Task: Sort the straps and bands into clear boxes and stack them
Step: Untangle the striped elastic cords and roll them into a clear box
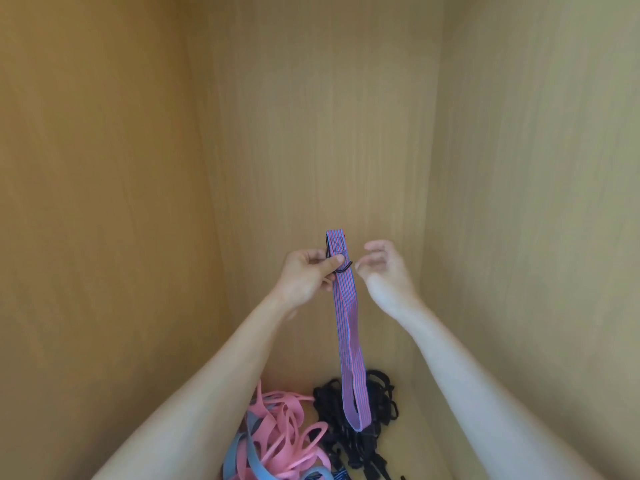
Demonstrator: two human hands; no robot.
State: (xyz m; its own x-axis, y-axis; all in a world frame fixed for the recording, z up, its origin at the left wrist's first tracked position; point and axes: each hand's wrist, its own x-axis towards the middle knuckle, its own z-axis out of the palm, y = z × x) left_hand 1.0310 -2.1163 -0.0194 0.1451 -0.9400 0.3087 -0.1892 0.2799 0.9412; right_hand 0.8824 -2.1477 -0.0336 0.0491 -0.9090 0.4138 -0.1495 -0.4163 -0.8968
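We see the left hand raised in front of the wooden back panel of what looks like a cupboard, its grip pinching the striped strap near the strap's stitched top end, thumb pressed on the front face. A thin black elastic loop lies across the strap just beside that thumb; we cannot tell whether it is being put on or taken off. The strap hangs straight down as a long doubled loop, and its lower fold dangles in front of the black straps heaped on the cupboard floor. The right hand hovers just beside the strap with its grip released, fingers loosely curved and holding nothing, apart from the fabric. To the left of the black heap lies a tangle of pink bands, with a few grey-blue bands mixed into it at the lower edge of the view. We see no clear box anywhere here, and nothing that is stacked. We judge the task to be at an early stage: one strap is in hand and being looked over or bundled, while the pink, grey-blue and black pieces are unsorted in loose heaps, so the boxing and the stacking are all left to do.
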